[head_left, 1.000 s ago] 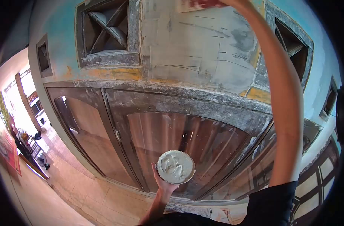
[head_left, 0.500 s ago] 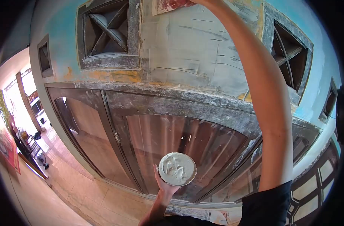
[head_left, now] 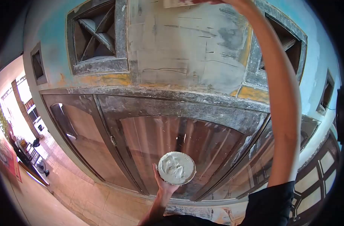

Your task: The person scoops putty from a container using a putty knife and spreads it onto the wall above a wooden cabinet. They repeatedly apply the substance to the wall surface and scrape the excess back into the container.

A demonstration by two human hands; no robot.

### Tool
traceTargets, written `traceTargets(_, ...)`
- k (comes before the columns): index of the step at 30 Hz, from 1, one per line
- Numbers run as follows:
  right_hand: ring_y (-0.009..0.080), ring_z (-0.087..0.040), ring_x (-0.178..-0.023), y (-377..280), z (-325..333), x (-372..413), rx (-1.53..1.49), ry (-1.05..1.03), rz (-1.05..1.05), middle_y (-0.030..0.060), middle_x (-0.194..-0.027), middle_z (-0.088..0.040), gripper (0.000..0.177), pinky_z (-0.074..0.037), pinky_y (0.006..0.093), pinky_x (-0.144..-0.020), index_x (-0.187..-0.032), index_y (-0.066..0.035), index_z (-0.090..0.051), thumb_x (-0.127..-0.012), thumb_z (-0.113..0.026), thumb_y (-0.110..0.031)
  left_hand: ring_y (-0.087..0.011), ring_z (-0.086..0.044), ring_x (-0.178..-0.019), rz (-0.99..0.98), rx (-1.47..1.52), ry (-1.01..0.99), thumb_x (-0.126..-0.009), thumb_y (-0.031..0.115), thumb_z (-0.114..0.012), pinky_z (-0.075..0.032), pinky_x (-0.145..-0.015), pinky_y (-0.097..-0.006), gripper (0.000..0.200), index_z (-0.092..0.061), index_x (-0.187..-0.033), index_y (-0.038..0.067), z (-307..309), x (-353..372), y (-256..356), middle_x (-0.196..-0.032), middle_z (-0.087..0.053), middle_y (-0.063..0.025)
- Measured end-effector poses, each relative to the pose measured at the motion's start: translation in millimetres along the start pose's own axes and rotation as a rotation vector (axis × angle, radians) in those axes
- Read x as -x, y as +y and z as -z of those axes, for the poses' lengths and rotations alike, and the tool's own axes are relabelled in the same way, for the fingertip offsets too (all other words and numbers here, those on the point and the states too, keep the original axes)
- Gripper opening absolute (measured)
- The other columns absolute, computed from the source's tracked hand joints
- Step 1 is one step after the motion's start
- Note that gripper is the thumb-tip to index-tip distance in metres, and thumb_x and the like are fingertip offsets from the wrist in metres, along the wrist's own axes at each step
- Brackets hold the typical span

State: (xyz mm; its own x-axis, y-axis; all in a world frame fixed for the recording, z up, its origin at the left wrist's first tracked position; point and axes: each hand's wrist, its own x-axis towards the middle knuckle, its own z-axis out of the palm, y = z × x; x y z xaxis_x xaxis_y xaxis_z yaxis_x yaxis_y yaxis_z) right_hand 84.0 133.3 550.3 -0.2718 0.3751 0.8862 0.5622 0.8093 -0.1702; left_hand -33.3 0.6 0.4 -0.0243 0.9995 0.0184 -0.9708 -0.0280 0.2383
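Note:
My left hand (head_left: pixel 166 187) supports a round bowl (head_left: pixel 195 174) from below, low in front of the glazed door. White, creamy putty (head_left: pixel 173 165) fills it, its surface swirled and uneven. High above, my right arm is stretched up to the wall (head_left: pixel 172 49). At the upper edge of the view, my right hand (head_left: pixel 214 1) is closed on a pale, flat putty spreader (head_left: pixel 178 3) held against the wall. Most of that hand and part of the spreader are cut off. Grey smears and dark cracks mark the wall below the spreader.
Weathered wooden frames with crossed bars surround a left vent opening (head_left: pixel 94 35) and a right one (head_left: pixel 288 45). Below runs a worn wooden lintel (head_left: pixel 187 100) above the glass-panelled door (head_left: pixel 157 139). To the left are a tiled floor (head_left: pixel 83 188) and a fan (head_left: pixel 41 167).
My right hand and the spreader have moved right and slightly up along the wall, further out of view. The view has shifted a little. My left hand still holds the bowl.

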Motion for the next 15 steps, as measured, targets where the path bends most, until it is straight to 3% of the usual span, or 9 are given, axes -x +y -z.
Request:
traceTargets(2,0.0196,-0.067,-0.060,-2,-21,-9,0.117,0.070,-0.035,0.0157,-0.070,-0.067,0.045,-0.053,0.0324,-0.054,-0.086,0.007,-0.069,-0.079,-0.076,-0.037,-0.0359,-0.043,-0.126,-0.005,0.036,-0.031,-0.080,0.078,-0.038,-0.032,-0.104,-0.0589,0.083,-0.049,-0.135,0.016,1,-3,-2,-0.139,-0.047,-0.0085)
traceTargets(7,0.0172,-0.067,-0.060,62,26,3,0.464,0.134,0.015,0.0139,-0.063,-0.066,0.042,-0.052,0.0321,-0.054,-0.078,0.006,-0.070,-0.081,-0.073,-0.035,-0.0351,-0.044,-0.125,0.019,0.045,-0.059,-0.081,0.077,-0.037,-0.033,-0.104,-0.0580,0.082,-0.049,-0.135,0.016,5,-2,-1,-0.137,-0.048,-0.0080)
traceTargets(10,0.0156,-0.067,-0.061,68,63,33,0.371,0.056,-0.064,0.0117,-0.069,-0.068,0.035,-0.052,0.0284,-0.054,-0.086,0.004,-0.071,-0.085,-0.071,-0.031,-0.0343,-0.044,-0.125,-0.001,0.000,-0.028,-0.082,0.077,-0.037,-0.033,-0.104,-0.0582,0.081,-0.050,-0.134,0.016,5,3,2,-0.136,-0.049,-0.0073)
traceTargets(12,0.0136,-0.067,-0.063,28,69,62,-0.309,0.100,-0.399,0.0079,-0.077,-0.070,0.031,-0.052,0.0242,-0.054,-0.098,0.001,-0.070,-0.088,-0.068,-0.029,-0.0341,-0.044,-0.125,-0.022,-0.024,-0.017,-0.082,0.077,-0.037,-0.033,-0.104,-0.0581,0.081,-0.050,-0.134,0.016,8,3,3,-0.136,-0.049,-0.0070)
traceTargets(13,0.0136,-0.067,-0.063,28,68,60,-0.308,0.100,-0.395,0.0079,-0.077,-0.070,0.031,-0.052,0.0242,-0.054,-0.098,0.001,-0.070,-0.088,-0.068,-0.029,-0.0339,-0.044,-0.125,-0.044,-0.047,-0.004,-0.082,0.077,-0.036,-0.033,-0.103,-0.0580,0.081,-0.050,-0.134,0.016,7,2,3,-0.136,-0.048,-0.0067)
traceTargets(15,0.0119,-0.068,-0.066,35,61,57,-0.190,0.028,-0.037,0.0060,-0.082,-0.071,0.032,-0.051,0.0217,-0.053,-0.105,0.001,-0.068,-0.090,-0.066,-0.028,-0.0339,-0.044,-0.125,-0.026,-0.013,0.007,-0.082,0.078,-0.036,-0.033,-0.104,-0.0578,0.082,-0.050,-0.134,0.016,2,4,3,-0.136,-0.048,-0.0068)
